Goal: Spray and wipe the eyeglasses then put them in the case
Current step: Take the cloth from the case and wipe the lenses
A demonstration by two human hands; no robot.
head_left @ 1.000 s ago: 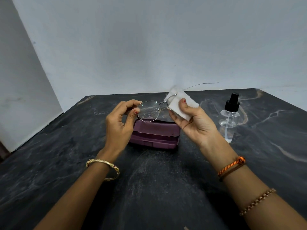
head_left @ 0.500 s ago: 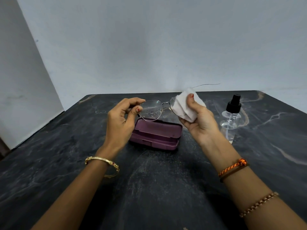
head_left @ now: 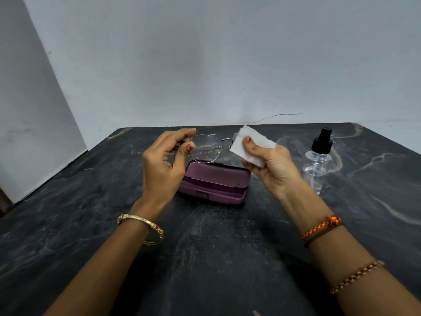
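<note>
My left hand pinches the left end of thin metal-framed eyeglasses, held in the air above the case. Droplets speckle the left lens. My right hand grips a folded white cloth pressed over the right lens, which the cloth hides. Under the glasses an open purple case lies on the dark marble table. A clear spray bottle with a black nozzle stands upright to the right of my right hand.
A pale wall rises just behind the table's far edge. The table's left edge runs diagonally beside a white wall panel. A thin wire trails along the far edge of the table.
The right hand with the cloth has shifted slightly up over the right lens, thumb now on the cloth's front. The left hand keeps its pinch on the frame.
</note>
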